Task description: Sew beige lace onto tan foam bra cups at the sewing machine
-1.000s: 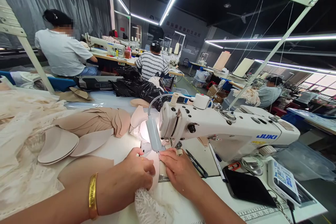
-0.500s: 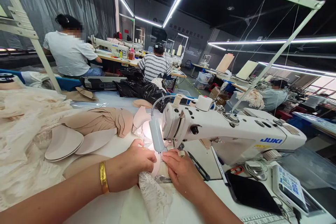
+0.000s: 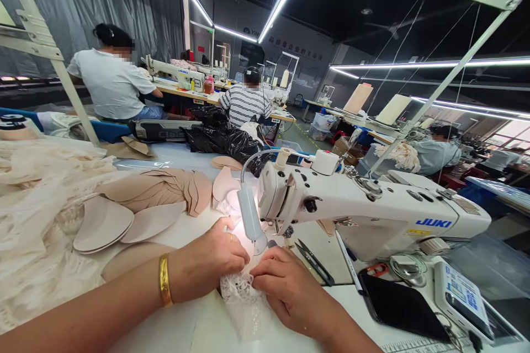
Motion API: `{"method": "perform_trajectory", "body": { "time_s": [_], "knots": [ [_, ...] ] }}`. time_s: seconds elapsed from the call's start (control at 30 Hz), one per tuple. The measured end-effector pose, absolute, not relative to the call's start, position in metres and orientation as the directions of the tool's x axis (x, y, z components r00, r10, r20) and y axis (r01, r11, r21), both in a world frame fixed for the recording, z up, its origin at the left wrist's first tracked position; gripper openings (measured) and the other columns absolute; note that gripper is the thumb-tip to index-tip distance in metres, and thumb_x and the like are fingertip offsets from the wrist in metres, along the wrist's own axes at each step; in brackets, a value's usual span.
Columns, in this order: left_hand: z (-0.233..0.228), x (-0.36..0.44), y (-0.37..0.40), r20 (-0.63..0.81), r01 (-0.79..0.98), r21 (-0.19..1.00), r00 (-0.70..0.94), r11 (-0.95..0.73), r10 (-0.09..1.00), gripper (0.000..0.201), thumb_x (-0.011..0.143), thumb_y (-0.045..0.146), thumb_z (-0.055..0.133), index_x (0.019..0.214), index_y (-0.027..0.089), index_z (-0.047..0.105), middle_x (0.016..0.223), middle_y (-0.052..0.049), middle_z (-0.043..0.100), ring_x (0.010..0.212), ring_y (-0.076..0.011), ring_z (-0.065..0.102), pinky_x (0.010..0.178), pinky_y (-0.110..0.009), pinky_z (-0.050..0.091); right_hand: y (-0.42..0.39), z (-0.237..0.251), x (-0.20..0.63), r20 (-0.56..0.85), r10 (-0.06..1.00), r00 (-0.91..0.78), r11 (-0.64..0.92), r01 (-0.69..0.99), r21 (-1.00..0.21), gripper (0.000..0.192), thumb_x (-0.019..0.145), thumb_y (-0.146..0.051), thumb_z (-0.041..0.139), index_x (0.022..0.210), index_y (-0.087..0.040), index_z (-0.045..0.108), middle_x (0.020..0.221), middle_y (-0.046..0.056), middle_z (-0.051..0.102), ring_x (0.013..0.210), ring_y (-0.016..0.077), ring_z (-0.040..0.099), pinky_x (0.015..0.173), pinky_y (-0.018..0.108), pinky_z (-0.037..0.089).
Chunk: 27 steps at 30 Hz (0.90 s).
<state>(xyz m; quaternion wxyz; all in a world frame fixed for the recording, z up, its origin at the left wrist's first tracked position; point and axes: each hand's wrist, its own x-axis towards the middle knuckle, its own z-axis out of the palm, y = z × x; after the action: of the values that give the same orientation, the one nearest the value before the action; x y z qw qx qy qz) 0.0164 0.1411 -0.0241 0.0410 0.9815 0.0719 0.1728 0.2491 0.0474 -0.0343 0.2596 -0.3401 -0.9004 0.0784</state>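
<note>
My left hand [image 3: 211,259], with a gold bracelet at the wrist, is closed on white lace fabric [image 3: 248,309] and the edge of a pale cup pad beside the needle area. My right hand [image 3: 285,287] pinches the same lace from the other side, thumb and fingertips together. The lace hangs down from between both hands toward the table's front edge. Just beyond my fingers stands the white sewing machine [image 3: 372,220], its needle area partly hidden behind a small grey lamp [image 3: 250,215] that lights the work.
Beige cup pads [image 3: 161,190] lie stacked at left, beside a heap of cream lace [image 3: 41,231]. Right of my hand lie black thread snips [image 3: 314,262], a white pen [image 3: 349,262], a phone [image 3: 401,303] and a control box [image 3: 464,298]. Other people sit at machines beyond.
My right hand has drawn back from beside the needle, toward me, and its fingers have curled into a pinch on the lace. The left hand has barely shifted.
</note>
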Motion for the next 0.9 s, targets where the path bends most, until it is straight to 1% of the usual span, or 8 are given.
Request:
{"method": "perform_trajectory", "body": {
  "time_s": [0.13, 0.27, 0.33, 0.43, 0.53, 0.7, 0.83, 0.9],
  "knots": [
    [-0.027, 0.019, 0.144, 0.38, 0.148, 0.03, 0.913, -0.989, 0.148, 0.028, 0.074, -0.007, 0.045, 0.067, 0.02, 0.047, 0.073, 0.002, 0.064, 0.062, -0.0144, 0.049, 0.09, -0.041, 0.034, 0.049, -0.039, 0.25, 0.421, 0.674, -0.607, 0.736, 0.6, -0.313, 0.033, 0.091, 0.002, 0.049, 0.106, -0.024, 0.062, 0.105, 0.002, 0.077, 0.097, 0.023, 0.063, 0.083, 0.037, 0.05],
    [-0.038, 0.025, 0.146, 0.474, 0.177, -0.074, 0.872, -0.981, 0.121, 0.03, 0.074, -0.008, 0.048, 0.065, 0.019, 0.042, 0.067, 0.004, 0.057, 0.058, -0.0136, 0.042, 0.083, -0.039, 0.035, 0.052, -0.046, 0.252, 0.468, 0.689, -0.554, 0.711, 0.642, -0.286, 0.035, 0.088, 0.004, 0.049, 0.104, -0.023, 0.063, 0.102, 0.003, 0.078, 0.094, 0.0223, 0.066, 0.08, 0.036, 0.048],
    [-0.041, 0.028, 0.145, 0.514, 0.197, -0.124, 0.851, -0.973, 0.107, 0.031, 0.076, -0.009, 0.047, 0.063, 0.019, 0.04, 0.065, 0.004, 0.054, 0.057, -0.0135, 0.038, 0.078, -0.038, 0.035, 0.053, -0.049, 0.253, 0.49, 0.694, -0.527, 0.698, 0.66, -0.279, 0.035, 0.087, 0.004, 0.05, 0.105, -0.023, 0.063, 0.103, 0.003, 0.078, 0.093, 0.0221, 0.066, 0.079, 0.035, 0.047],
    [-0.04, 0.031, 0.142, 0.54, 0.227, -0.17, 0.836, -0.959, 0.102, 0.034, 0.08, -0.01, 0.044, 0.061, 0.018, 0.04, 0.063, 0.003, 0.05, 0.055, -0.0137, 0.034, 0.071, -0.036, 0.034, 0.054, -0.053, 0.256, 0.499, 0.713, -0.492, 0.67, 0.686, -0.282, 0.036, 0.085, 0.004, 0.052, 0.105, -0.023, 0.063, 0.107, 0.003, 0.078, 0.093, 0.0224, 0.067, 0.082, 0.037, 0.047],
    [-0.036, 0.032, 0.138, 0.558, 0.249, -0.194, 0.823, -0.949, 0.102, 0.036, 0.084, -0.009, 0.043, 0.06, 0.018, 0.042, 0.063, 0.003, 0.05, 0.055, -0.0139, 0.034, 0.069, -0.034, 0.035, 0.054, -0.056, 0.259, 0.471, 0.754, -0.459, 0.625, 0.722, -0.298, 0.038, 0.084, 0.004, 0.051, 0.108, -0.023, 0.063, 0.106, 0.003, 0.078, 0.091, 0.0232, 0.066, 0.083, 0.038, 0.048],
    [-0.044, 0.035, 0.136, 0.576, 0.315, -0.259, 0.809, -0.913, 0.116, 0.037, 0.086, -0.008, 0.047, 0.06, 0.017, 0.046, 0.064, 0.001, 0.054, 0.055, -0.0143, 0.036, 0.07, -0.035, 0.04, 0.053, -0.055, 0.26, 0.348, 0.865, -0.361, 0.465, 0.837, -0.289, 0.035, 0.088, 0.0, 0.049, 0.112, -0.022, 0.063, 0.095, 0.007, 0.073, 0.088, 0.027, 0.064, 0.074, 0.037, 0.051],
    [-0.053, 0.042, 0.136, 0.611, 0.38, -0.303, 0.781, -0.874, 0.127, 0.036, 0.083, -0.007, 0.05, 0.058, 0.018, 0.047, 0.061, 0.0, 0.053, 0.054, -0.0156, 0.038, 0.063, -0.035, 0.039, 0.057, -0.054, 0.261, 0.34, 0.901, -0.268, 0.389, 0.847, -0.363, 0.031, 0.096, -0.007, 0.047, 0.118, -0.019, 0.064, 0.104, 0.011, 0.071, 0.098, 0.0283, 0.065, 0.083, 0.041, 0.056],
    [-0.054, 0.046, 0.136, 0.621, 0.404, -0.308, 0.771, -0.861, 0.139, 0.035, 0.082, -0.007, 0.051, 0.057, 0.018, 0.048, 0.061, -0.001, 0.054, 0.055, -0.0162, 0.039, 0.061, -0.035, 0.038, 0.06, -0.055, 0.262, 0.342, 0.911, -0.23, 0.361, 0.846, -0.392, 0.028, 0.097, -0.009, 0.046, 0.116, -0.016, 0.065, 0.105, 0.013, 0.07, 0.102, 0.0297, 0.066, 0.087, 0.043, 0.057]
  ]
}}
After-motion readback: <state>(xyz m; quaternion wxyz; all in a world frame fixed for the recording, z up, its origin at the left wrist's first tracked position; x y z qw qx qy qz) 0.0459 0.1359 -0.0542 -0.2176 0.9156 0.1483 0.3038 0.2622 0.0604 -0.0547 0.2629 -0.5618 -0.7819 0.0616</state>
